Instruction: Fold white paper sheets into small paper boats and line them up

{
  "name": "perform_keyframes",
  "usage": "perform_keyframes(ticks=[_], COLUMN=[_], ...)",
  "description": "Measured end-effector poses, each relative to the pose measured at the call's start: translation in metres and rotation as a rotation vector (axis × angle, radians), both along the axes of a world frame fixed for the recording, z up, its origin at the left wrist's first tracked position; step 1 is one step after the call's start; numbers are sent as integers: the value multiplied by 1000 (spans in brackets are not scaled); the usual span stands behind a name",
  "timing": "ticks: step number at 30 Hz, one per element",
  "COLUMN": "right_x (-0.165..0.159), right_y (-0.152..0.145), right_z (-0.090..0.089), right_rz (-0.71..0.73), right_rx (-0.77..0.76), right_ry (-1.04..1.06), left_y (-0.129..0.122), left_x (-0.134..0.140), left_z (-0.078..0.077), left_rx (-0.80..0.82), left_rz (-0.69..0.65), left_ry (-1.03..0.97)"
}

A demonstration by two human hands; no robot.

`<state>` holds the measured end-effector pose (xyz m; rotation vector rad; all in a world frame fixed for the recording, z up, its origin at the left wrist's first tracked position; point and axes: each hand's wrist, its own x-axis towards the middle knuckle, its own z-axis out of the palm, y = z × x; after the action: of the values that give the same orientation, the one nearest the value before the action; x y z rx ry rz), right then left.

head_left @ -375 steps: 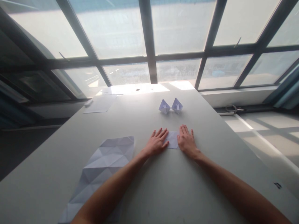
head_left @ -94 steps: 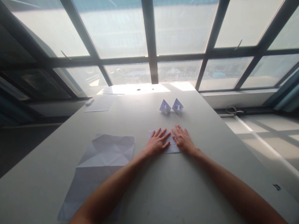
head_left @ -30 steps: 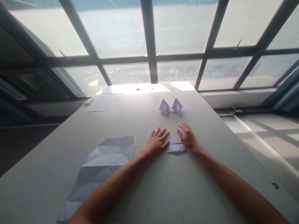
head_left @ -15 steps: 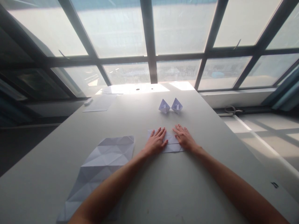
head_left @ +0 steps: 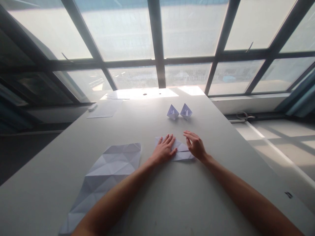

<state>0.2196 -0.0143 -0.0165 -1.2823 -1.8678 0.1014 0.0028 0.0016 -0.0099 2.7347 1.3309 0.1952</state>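
Under my left hand [head_left: 165,147] lies a folded white paper [head_left: 181,155]; the hand rests flat on its left part with fingers spread. Creases and overlapping flaps show on the paper's uncovered middle. My right hand [head_left: 195,144] is tipped on its side at the paper's right end, fingers together and stretched out, thumb apart, nothing seen in its grip. Whether its edge touches the paper I cannot tell. Two small pointed paper shapes [head_left: 173,112] stand just beyond the hands. A large creased paper sheet [head_left: 110,164] lies to the left, partly hidden by my left forearm.
The white table [head_left: 157,203] reaches to the window frame [head_left: 159,62]. Flat paper [head_left: 103,109] and a small white object [head_left: 93,107] lie at its far left. A coiled cable [head_left: 242,115] rests beyond the right edge.
My right hand has lifted and turned from lying flat on the paper to its side. A flap at the paper's upper right now slants. My left hand stays in place.
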Motion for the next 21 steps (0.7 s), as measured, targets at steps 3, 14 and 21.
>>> perform_keyframes(ticks=[3, 14, 21], right_x=[-9, -15, -15], right_y=[-3, -5, -4], right_z=[1, -8, -7], right_rz=[145, 352, 345], right_rx=[-47, -213, -199], right_ry=[-99, -297, -294], left_y=[-1, 0, 3], left_x=[0, 1, 0], left_z=[2, -2, -6], left_rx=[0, -5, -4], left_rz=[-4, -5, 10], left_ry=[-7, -29, -67])
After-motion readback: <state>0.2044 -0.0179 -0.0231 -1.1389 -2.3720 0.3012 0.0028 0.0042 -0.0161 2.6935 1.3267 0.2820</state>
